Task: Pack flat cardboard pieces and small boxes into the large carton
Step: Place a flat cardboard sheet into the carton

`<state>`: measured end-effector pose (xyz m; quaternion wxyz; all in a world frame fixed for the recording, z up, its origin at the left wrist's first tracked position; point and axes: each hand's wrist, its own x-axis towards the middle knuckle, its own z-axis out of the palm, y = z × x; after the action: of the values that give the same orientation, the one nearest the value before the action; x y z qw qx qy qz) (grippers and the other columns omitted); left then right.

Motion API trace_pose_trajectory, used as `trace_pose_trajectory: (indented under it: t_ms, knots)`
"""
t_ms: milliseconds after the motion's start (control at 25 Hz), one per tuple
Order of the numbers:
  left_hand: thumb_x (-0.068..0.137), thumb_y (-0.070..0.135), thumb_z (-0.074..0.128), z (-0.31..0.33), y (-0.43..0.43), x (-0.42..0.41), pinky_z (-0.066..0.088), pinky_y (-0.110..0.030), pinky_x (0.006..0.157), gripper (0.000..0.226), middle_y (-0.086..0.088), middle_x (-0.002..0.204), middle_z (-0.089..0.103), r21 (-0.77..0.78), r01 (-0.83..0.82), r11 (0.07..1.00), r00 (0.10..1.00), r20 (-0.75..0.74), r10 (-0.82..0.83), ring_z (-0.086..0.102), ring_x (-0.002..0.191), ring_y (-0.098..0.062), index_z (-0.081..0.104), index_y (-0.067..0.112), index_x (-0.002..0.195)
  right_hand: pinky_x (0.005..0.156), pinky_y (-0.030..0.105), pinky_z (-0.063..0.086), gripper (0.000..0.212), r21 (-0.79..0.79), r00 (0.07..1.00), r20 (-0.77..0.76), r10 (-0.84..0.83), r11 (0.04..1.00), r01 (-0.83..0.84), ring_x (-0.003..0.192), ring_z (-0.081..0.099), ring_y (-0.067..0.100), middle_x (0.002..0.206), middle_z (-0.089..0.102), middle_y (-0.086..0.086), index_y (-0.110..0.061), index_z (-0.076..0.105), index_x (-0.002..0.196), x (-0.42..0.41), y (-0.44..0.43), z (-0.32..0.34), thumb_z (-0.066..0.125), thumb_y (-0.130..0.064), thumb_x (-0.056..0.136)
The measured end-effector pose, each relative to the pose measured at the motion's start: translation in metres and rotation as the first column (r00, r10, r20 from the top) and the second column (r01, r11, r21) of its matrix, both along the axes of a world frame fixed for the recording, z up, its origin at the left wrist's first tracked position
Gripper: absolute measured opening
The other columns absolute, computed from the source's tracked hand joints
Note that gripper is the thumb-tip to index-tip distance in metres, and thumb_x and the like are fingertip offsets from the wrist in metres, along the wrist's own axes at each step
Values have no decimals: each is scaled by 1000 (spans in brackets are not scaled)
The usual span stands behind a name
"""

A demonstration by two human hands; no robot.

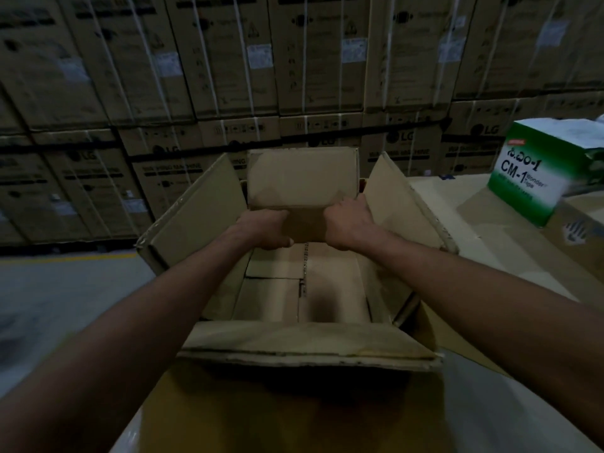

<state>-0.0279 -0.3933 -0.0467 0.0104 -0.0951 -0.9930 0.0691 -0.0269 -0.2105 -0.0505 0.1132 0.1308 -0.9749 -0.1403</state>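
A large open carton (pixel 202 204) stands in front of me with its flaps spread outward. Both hands hold a brown cardboard piece (pixel 302 181) upright above the carton's far half. My left hand (pixel 266 230) grips its lower left edge, and my right hand (pixel 348 223) grips its lower right edge. Flat cardboard pieces (pixel 271 295) lie on the carton's floor, with a stapled seam showing between them.
A green and white box (pixel 529 178) marked CM-1 sits to the right on a cardboard-covered surface (pixel 457 204). A wall of stacked, strapped cartons (pixel 228 76) fills the background. Grey floor (pixel 65 289) with a yellow line lies at the left.
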Motion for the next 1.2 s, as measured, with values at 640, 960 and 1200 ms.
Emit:
trace_pose_trajectory:
  t_ms: [640,960,1200]
  knots:
    - [98,55,54,7,88,262,41,-14,62,37,17,113,68,563,151,813,899,-420,123,59,93,2,64,30,122,100,42,41,27,-548,939,-326,104,789,-278,110,59,19,113,71,-4,-26,69,117,209,100,11,59,-42,97]
    - [98,45,59,-8,145,326,57,-29,75,33,10,117,69,673,288,681,860,-495,125,64,103,-6,66,25,122,96,39,47,24,-669,939,-343,36,692,-271,104,62,13,110,72,-8,-26,71,115,305,147,-6,64,-39,96]
    - [97,41,63,-25,235,368,56,-27,75,31,12,117,67,718,387,579,849,-522,80,61,97,-2,65,25,124,92,41,51,25,-746,941,-336,-51,624,-233,102,63,13,109,72,-10,-26,71,117,363,240,-29,68,-35,94]
